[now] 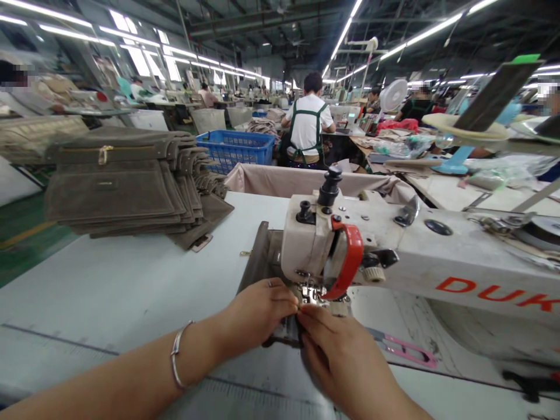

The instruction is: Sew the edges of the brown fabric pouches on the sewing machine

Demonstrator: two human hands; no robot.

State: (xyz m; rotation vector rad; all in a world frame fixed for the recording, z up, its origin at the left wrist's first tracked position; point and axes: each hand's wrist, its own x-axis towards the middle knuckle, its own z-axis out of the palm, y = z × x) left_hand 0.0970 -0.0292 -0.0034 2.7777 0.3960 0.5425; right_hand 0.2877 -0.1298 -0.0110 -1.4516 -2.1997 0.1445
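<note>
A brown fabric bag piece [258, 262] lies under the head of the sewing machine [306, 239], its far part showing left of the machine. My left hand [258, 312], with a ring and a bangle, has its fingers closed on the piece just in front of the presser foot [310, 291]. Against it, my right hand [339, 350] pinches the same piece, fingertips nearly touching the left ones. What exactly lies between the fingertips is mostly hidden. A gold zipper pull [245, 253] sticks out at the piece's left edge.
A stack of brown bag pieces [118, 192] stands at the table's left rear. Pink-handled thread snips [409, 350] lie right of my right hand. Behind the table are a fabric-lined bin [262, 178], a blue basket [238, 149] and a seated person [310, 122]. A red guard [352, 256] fronts the machine head.
</note>
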